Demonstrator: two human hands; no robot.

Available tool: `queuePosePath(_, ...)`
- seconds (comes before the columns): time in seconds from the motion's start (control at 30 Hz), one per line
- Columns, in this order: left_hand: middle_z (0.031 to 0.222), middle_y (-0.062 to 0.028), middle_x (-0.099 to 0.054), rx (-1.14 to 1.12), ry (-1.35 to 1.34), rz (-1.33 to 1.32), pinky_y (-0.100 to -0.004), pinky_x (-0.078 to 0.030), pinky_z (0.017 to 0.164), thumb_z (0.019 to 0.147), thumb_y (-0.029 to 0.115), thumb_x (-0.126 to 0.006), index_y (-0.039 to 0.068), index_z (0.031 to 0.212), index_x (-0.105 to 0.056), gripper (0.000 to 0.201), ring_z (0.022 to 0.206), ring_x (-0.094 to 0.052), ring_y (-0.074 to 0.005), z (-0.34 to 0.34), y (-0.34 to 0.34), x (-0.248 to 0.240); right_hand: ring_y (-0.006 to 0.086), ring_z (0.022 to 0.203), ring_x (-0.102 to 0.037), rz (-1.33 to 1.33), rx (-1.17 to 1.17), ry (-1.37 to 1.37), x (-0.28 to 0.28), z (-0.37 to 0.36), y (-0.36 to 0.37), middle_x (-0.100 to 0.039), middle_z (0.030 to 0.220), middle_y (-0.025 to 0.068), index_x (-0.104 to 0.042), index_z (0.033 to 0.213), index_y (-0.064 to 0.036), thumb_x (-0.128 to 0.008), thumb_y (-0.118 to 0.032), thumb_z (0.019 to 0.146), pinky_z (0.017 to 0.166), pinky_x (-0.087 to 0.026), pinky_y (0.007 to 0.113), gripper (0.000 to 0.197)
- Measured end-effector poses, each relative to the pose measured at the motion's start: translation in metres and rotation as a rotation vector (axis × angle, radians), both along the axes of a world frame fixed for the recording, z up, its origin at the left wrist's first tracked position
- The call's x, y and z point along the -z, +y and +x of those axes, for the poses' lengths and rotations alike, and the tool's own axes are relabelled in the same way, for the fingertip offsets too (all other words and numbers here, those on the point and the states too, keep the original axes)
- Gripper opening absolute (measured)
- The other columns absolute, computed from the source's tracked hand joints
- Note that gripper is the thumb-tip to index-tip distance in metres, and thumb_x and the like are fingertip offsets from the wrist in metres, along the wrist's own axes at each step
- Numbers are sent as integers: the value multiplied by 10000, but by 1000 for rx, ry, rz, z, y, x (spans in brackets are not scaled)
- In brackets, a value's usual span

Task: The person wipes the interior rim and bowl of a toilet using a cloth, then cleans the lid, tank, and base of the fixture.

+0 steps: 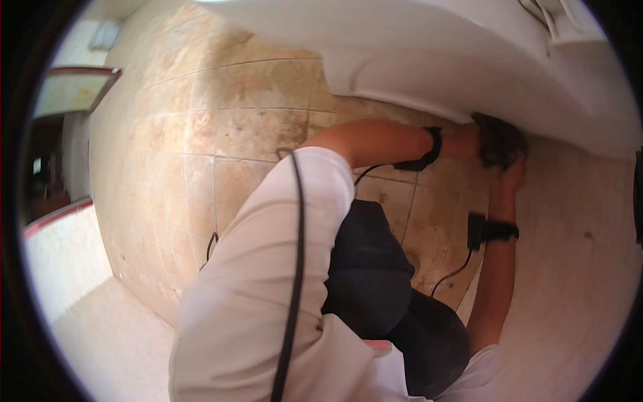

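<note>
Both my arms reach to the right, to the foot of a large white smooth fixture, glossy like ceramic. A dark, crumpled, cloth-like piece lies between my hands against its lower edge, close to the pale wall. My left hand comes to it from the left, closed on it, with most of the fingers hidden. From below, my right hand is closed around its near side. The exact kind of this dark piece is too blurred to tell.
Brown tiled floor spreads to the left and under my arms. The pale wall stands close on the right. A black cable runs over my left sleeve, and black straps with wires circle both wrists. A doorway lies far left.
</note>
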State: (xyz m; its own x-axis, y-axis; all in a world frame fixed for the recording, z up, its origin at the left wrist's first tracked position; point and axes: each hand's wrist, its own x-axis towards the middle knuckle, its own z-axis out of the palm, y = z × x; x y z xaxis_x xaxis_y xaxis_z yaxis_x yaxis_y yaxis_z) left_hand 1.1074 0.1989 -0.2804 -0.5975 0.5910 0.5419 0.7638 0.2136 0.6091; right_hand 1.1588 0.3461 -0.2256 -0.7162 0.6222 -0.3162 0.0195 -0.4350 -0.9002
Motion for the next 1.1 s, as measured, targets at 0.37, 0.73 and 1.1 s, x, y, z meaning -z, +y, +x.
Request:
queuePosePath(0.37, 824, -85, -678, -38, -853, 463, -260, -520, 520, 985, 376, -527, -2, 1122, -594, 408, 655, -661, -163, 63, -203, -222, 183, 1067, -550, 634, -18, 433, -177, 68, -195, -571, 1143, 111, -482, 1238, 36, -651, -75, 888, 921, -459, 336, 404)
queuePosePath(0.73, 1181, -172, -601, -239, -1045, 780, -411, -631, 597, 1004, 456, -439, 9, 1309, -460, 541, 957, -677, -284, 66, -333, -209, 344, 778, -617, 1465, -622, 772, -228, 28, -303, -553, 976, 138, -637, 1180, -139, -764, -78, 720, 654, -531, 391, 481)
queuePosePath(1.1, 1146, -105, -621, -633, -1087, 815, -335, -534, 861, 1038, 382, -416, 20, 1250, -528, 433, 993, -625, -169, 51, -426, -162, 352, 721, -652, 1682, -1054, 544, -172, 17, -373, -571, 1051, 172, -539, 1244, -203, -684, -215, 827, 563, -533, 439, 441)
